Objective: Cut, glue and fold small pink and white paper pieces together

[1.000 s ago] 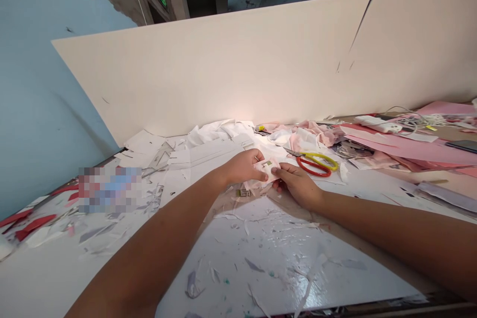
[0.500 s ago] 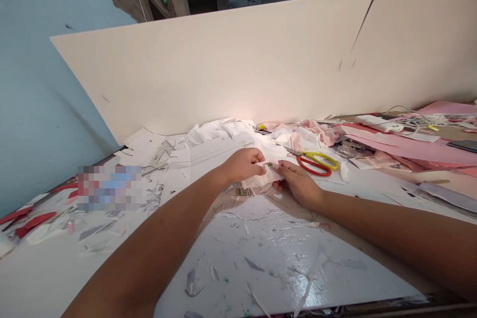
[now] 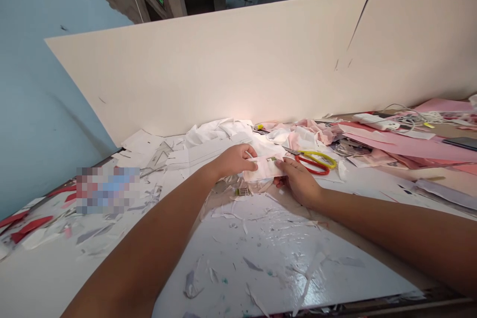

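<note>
Hands have spread a bit wider since a moment ago, and the strip between them now lies flatter. Left hand (image 3: 233, 160) is half-curled, its fingers pinching one end of a pale pink strip (image 3: 263, 170); right hand (image 3: 298, 184) is also partly closed, with its thumb on the other end. Hard to tell from here, but it looks like thin paper or light fabric: very light, floppy, probably easy to crease, so I'd hold it by both ends. A small green-marked label (image 3: 272, 159) sits on top. Just below lies a small printed tag (image 3: 242, 192). Red-and-yellow scissors (image 3: 313, 163) sit just right, with pink sheets (image 3: 410, 147) farther off.
</note>
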`<state>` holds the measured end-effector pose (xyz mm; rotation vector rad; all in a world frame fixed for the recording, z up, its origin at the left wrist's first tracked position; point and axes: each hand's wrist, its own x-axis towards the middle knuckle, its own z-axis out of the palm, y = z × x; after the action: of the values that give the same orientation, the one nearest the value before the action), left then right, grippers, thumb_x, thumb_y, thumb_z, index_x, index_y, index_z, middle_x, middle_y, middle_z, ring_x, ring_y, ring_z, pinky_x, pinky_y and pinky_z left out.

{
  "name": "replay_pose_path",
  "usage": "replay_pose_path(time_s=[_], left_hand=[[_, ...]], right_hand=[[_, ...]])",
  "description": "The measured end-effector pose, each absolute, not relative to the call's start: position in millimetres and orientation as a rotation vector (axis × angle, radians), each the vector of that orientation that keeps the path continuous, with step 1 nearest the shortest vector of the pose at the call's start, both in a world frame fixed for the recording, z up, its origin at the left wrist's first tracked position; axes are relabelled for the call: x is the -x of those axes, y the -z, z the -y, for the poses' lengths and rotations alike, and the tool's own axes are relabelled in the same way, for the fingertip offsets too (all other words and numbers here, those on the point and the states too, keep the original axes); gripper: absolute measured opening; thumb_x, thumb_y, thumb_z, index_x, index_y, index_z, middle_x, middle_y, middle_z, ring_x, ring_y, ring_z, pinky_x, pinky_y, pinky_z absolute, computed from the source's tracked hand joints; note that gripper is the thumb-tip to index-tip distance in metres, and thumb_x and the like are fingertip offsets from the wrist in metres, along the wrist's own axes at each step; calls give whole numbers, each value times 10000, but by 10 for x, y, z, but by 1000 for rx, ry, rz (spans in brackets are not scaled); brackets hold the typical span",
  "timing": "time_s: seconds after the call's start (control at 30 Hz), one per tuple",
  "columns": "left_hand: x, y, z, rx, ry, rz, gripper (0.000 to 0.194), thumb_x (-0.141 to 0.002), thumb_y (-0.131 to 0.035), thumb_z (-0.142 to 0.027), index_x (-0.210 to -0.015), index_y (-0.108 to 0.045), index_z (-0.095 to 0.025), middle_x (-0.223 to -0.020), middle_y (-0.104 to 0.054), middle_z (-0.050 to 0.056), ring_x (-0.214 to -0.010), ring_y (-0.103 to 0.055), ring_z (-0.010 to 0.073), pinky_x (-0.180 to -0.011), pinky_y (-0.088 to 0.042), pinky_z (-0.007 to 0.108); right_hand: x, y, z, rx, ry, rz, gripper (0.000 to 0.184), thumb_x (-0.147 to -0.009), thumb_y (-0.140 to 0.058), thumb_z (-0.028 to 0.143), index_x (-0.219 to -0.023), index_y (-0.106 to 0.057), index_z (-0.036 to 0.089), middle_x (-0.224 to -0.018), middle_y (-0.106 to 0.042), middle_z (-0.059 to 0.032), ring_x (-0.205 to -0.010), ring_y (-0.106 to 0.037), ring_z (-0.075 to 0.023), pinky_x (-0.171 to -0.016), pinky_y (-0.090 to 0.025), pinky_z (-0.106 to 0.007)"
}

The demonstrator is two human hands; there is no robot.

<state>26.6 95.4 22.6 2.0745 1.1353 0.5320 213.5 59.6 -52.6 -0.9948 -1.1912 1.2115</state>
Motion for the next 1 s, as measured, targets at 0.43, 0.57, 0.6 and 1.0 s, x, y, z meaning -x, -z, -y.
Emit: replay_pose_path(time_s=[0.43,0.57,0.6,1.0], left_hand=[[-352,-197,-882,-2164,-634,-1206,267,-638,-593,-329,-866,-502,-225,-752,-595,-27,-620,-526,125,-522,-360,218],[-405,-187,-845,-2112,-688,-1203,356,-653,-585,-311,-987,-478,-245,-799,-634,-18,-654,-562,137,-539,-381,224],[-421,-182,-834,-2118,-711,-1217,338,-662,-573,-296,-985,-486,-244,-781,-635,-19,-637,-557,135,-531,-374,224],[-610,-17,-732,-2577,-892,-1261,170,-782,-420,-283,-679,-521,-194,-590,-501,-24,-542,-420,112,-499,-269,220]], right_hand=[[-2108,461,-538,1058,-1122,1194,230,-677,-636,387,-702,-528,187,-507,-551,25,-465,-491,-107,-473,-410,-244],[-2117,441,-563,1091,-1021,1127,228,-696,-628,392,-785,-544,200,-637,-583,4,-551,-551,-126,-554,-472,-278],[-2118,440,-570,1090,-1013,1121,234,-696,-629,395,-806,-550,204,-676,-592,-5,-587,-570,-137,-582,-486,-292],[-2104,411,-493,1062,-960,1296,275,-639,-686,353,-839,-583,195,-796,-648,-12,-743,-585,-168,-705,-453,-311]])
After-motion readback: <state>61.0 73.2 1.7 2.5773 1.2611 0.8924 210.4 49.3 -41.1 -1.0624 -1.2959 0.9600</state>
